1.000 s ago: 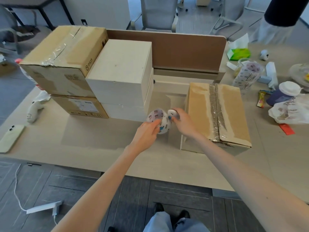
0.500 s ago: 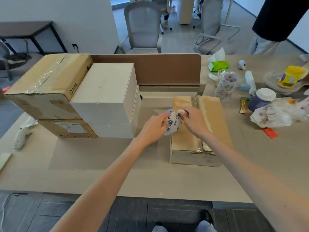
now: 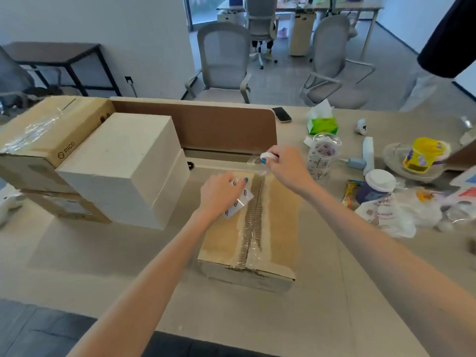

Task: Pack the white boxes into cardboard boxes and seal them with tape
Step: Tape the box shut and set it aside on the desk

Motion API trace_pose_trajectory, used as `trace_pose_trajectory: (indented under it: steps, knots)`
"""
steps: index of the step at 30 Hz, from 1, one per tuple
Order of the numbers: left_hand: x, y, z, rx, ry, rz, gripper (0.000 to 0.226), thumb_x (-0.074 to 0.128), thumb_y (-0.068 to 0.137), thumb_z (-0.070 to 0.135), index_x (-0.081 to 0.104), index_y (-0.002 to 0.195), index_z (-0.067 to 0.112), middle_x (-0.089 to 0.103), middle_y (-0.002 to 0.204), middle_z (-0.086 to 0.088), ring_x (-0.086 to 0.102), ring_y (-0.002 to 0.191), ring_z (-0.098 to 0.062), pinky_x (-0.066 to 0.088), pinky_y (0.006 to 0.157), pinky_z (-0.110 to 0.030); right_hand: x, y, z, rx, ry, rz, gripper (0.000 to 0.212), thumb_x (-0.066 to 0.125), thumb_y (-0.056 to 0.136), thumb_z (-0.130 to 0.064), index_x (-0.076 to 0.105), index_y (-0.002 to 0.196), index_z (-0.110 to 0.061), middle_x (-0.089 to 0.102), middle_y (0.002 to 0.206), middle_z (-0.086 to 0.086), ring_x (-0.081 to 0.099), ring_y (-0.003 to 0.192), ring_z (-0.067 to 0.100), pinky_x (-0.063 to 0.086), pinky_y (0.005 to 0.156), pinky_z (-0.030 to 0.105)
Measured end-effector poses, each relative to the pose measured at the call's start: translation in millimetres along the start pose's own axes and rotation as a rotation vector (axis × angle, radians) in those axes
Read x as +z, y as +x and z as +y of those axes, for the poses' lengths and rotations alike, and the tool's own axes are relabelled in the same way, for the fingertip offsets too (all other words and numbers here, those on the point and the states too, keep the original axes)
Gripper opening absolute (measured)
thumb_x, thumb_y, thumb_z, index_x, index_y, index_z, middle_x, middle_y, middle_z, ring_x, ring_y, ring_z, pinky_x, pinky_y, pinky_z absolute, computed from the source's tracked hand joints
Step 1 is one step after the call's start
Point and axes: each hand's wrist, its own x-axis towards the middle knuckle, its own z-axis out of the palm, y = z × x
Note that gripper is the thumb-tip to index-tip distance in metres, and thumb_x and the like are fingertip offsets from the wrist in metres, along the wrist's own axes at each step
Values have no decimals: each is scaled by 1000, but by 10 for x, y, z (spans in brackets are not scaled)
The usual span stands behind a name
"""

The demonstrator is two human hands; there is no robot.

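Note:
A closed cardboard box (image 3: pixel 279 222) lies on the table in front of me, its torn centre seam under clear tape. My left hand (image 3: pixel 221 193) grips a roll of clear tape (image 3: pixel 238 202) with printed labels, over the box's far left part. My right hand (image 3: pixel 286 163) pinches the tape's free end (image 3: pixel 258 164) beyond the box's far edge, and also holds a small white object. A strip of tape stretches between the two hands. Two stacked white boxes (image 3: pixel 128 166) stand to the left, beside two stacked cardboard boxes (image 3: pixel 43 140).
A brown divider panel (image 3: pixel 206 124) rises behind the boxes. To the right lie a plastic cup (image 3: pixel 325 155), a lidded paper cup (image 3: pixel 377 185), plastic bags, a tissue pack (image 3: pixel 322 123) and a phone (image 3: pixel 281 114). Office chairs stand beyond the table; a person stands at far right.
My right hand has pulled the tape end away from the roll toward the box's far edge. My left hand has brought the roll over the box top. The camera has tilted up.

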Motion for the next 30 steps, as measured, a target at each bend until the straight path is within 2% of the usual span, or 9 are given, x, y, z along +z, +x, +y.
trace_pose_trajectory:
  steps: [3, 7, 9, 14, 17, 19, 23, 26, 30]
  knots:
    - [143, -49, 93, -158, -38, 19, 63, 50, 89, 61, 31, 48, 17, 40, 45, 5, 37, 43, -13, 27, 46, -25, -94, 141, 159, -50, -18, -68, 15, 56, 90, -15, 70, 90, -11, 62, 76, -2, 56, 74, 15, 43, 67, 30]
    - [287, -21, 219, -233, 8, 35, 66, 49, 84, 69, 28, 51, 16, 36, 46, 3, 35, 43, -15, 28, 45, -23, -112, 295, 450, 6, 5, -147, 13, 55, 90, -14, 68, 89, -10, 61, 79, 1, 55, 76, 16, 39, 61, 27]
    - [330, 19, 296, -255, 1, 33, 66, 49, 85, 69, 25, 52, 17, 32, 46, 4, 32, 44, -16, 26, 46, -23, -101, 395, 601, 34, 6, -177, 16, 54, 90, -14, 67, 91, -5, 63, 82, 6, 57, 79, 22, 42, 65, 32]
    - [386, 162, 442, -241, -92, -35, 59, 55, 91, 50, 25, 52, 18, 28, 45, 4, 23, 42, -14, 19, 46, -24, -26, 675, 873, 34, -4, -250, 19, 53, 91, -19, 65, 98, -5, 61, 86, 6, 62, 83, 29, 50, 75, 40]
    - [440, 253, 437, -284, -267, -67, 43, 60, 89, 38, 43, 59, 12, 47, 55, -5, 41, 49, -18, 31, 53, -29, 42, 817, 1020, 25, 12, -308, 21, 54, 91, -23, 66, 99, -7, 63, 89, 7, 63, 81, 27, 52, 73, 41]
    - [459, 288, 466, -317, -308, -86, 36, 60, 90, 34, 49, 63, 12, 54, 60, -5, 49, 54, -19, 36, 55, -28, 112, 899, 1134, 20, 35, -343, 22, 56, 91, -26, 66, 99, -7, 63, 92, 7, 63, 80, 26, 55, 73, 45]
    - [538, 387, 516, -328, -361, -88, 39, 58, 88, 22, 39, 55, 19, 42, 49, 6, 37, 47, -15, 25, 48, -24, 248, 1045, 1358, -1, 47, -401, 20, 57, 92, -26, 62, 97, -7, 61, 96, 8, 61, 75, 26, 56, 71, 44]
    - [619, 454, 534, -345, -372, -83, 46, 58, 87, 22, 37, 47, 22, 40, 44, 11, 35, 41, -10, 25, 42, -21, 325, 1125, 1470, -41, 32, -423, 21, 56, 93, -24, 63, 99, -5, 60, 94, 6, 58, 76, 25, 51, 73, 42]
    - [731, 515, 518, -385, -416, -81, 36, 57, 85, 29, 39, 57, 16, 39, 58, -7, 31, 51, -17, 21, 50, -28, 455, 1191, 1561, -61, -22, -484, 18, 55, 93, -25, 59, 90, -9, 61, 92, 9, 56, 73, 26, 46, 67, 36]
